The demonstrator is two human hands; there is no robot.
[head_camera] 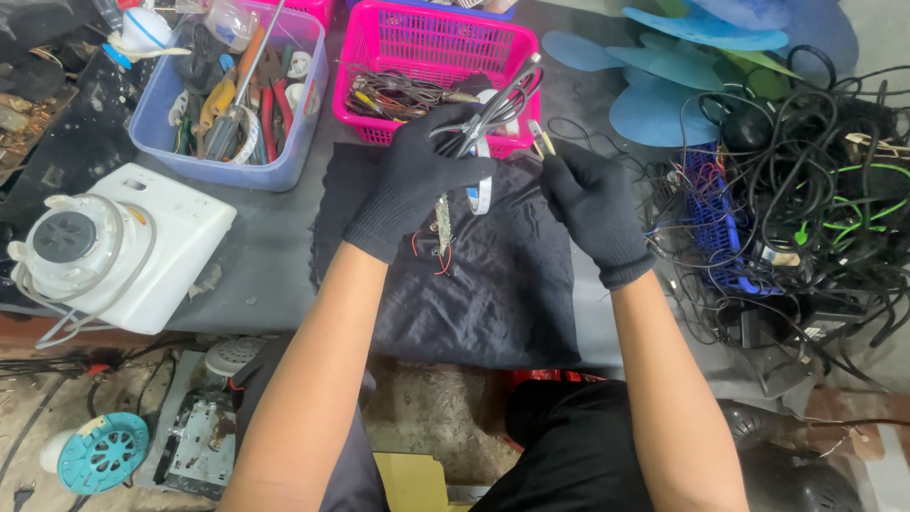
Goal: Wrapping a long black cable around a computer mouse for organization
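Gloves, black ones, cover both hands over a dark cloth [512, 284] spread on the grey workbench [265, 256]. The left hand [417, 185] is closed around a bundle of thin cables [498, 100] that loops up toward the pink basket [436, 43], and a small circuit board [443, 223] with red wires hangs below its palm. The right hand [592, 204] pinches a slim metal-tipped tool [540, 140] between curled fingers, its tip just beside the cable bundle. A blue tub of screwdrivers and pliers [232, 95] sits at the far left, a white appliance housing [123, 246] near it, tangled black cords [806, 190] to the right.
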